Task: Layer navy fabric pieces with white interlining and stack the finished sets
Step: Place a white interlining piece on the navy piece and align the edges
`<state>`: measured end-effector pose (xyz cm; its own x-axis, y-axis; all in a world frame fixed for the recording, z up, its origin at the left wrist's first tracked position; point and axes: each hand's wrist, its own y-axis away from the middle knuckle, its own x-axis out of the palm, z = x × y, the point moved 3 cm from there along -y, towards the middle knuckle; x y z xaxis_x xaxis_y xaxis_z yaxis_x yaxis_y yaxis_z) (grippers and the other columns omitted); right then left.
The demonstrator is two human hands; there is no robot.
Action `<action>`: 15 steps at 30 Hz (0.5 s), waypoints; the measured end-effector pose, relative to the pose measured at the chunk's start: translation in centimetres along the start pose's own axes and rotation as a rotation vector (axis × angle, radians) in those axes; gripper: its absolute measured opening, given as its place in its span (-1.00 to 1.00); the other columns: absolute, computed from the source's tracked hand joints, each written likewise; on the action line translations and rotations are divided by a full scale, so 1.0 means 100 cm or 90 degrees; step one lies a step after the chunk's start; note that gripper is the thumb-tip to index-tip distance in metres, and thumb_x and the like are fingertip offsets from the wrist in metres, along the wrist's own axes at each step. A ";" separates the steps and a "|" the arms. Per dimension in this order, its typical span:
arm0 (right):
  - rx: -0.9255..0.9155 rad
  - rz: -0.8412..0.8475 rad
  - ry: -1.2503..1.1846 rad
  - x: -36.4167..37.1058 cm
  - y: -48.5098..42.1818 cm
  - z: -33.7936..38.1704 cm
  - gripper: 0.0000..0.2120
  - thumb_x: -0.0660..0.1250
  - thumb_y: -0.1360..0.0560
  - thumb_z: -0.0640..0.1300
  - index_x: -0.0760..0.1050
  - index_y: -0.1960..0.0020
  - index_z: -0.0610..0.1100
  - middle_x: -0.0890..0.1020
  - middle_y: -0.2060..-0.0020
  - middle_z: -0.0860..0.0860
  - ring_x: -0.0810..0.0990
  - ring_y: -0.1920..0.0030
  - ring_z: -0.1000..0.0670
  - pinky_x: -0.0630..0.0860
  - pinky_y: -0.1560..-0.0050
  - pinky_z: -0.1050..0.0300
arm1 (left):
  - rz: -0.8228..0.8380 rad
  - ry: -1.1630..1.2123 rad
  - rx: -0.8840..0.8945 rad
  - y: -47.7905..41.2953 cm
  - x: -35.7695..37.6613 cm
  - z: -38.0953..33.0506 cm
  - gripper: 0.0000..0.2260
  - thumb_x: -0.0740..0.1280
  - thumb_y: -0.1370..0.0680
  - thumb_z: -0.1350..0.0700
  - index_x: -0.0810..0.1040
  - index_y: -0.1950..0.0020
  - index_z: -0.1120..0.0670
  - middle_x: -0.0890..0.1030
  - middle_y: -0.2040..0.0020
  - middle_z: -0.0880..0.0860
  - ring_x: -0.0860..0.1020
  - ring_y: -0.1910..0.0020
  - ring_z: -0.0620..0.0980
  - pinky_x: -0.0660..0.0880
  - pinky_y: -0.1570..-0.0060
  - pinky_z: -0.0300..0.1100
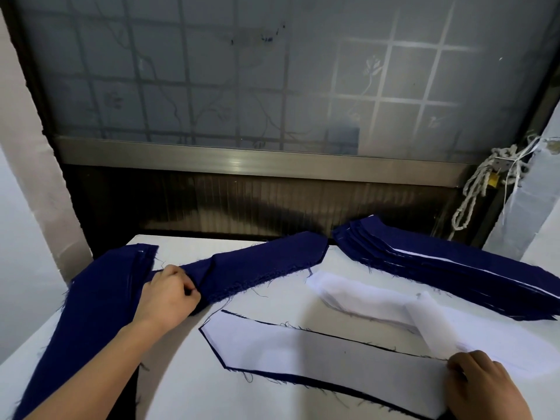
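The left hand (169,294) is reaching forward on a bare, outstretched forearm, fingers curling round navy fabric (263,262) — the right hand (485,386) is lying low, knuckles up, fingertips pinching white interlining (424,316).

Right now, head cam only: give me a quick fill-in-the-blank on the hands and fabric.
1. The left hand grips a ____ fabric piece.
2. The right hand pinches a sheer ____ interlining piece.
3. The finished stack lies on the person's ____ side.
Missing words: navy; white; right.
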<state>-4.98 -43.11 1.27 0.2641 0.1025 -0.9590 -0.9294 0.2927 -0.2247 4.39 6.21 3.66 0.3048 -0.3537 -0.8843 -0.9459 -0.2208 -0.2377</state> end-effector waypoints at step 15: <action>-0.048 -0.238 0.051 0.002 0.001 0.001 -0.93 0.48 -0.28 -0.18 0.61 0.28 -0.14 0.65 0.23 -0.18 0.62 0.29 -0.28 0.48 0.24 -0.09 | -0.211 0.331 -0.041 0.021 0.013 -0.006 -0.34 0.44 -0.51 0.24 0.26 -0.56 0.02 0.49 0.05 -0.25 0.48 0.18 -0.27 0.45 -0.06 -0.14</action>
<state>-5.01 -42.99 1.09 0.5705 -0.0730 -0.8181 -0.7897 0.2250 -0.5707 2.85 4.79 2.28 0.6112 -0.6496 -0.4522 -0.7877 -0.4433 -0.4278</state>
